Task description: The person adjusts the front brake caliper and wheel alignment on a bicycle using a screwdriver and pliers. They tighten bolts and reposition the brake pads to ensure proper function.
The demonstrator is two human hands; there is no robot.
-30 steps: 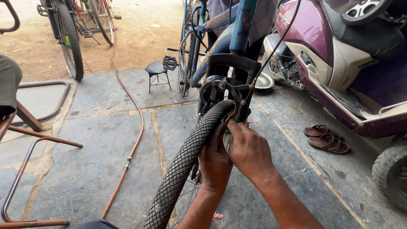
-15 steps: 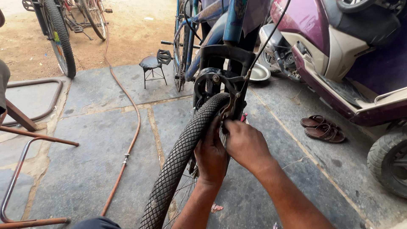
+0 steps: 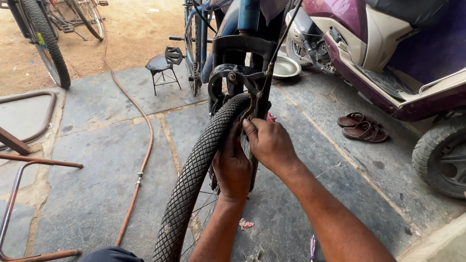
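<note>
Bicycle front wheel (image 3: 194,179) stands upright in the fork (image 3: 242,48), tyre filling mid-frame. Left hand (image 3: 233,167) wraps the tyre's right side; right hand (image 3: 269,143) pinches at the rim brake (image 3: 250,109), fingers curled. Risk: wheel rolls, nipping fingertips between brake and rim.

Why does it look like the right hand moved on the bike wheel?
Cannot tell: the right hand stays at the tire below the brake; the camera shifted.
</note>
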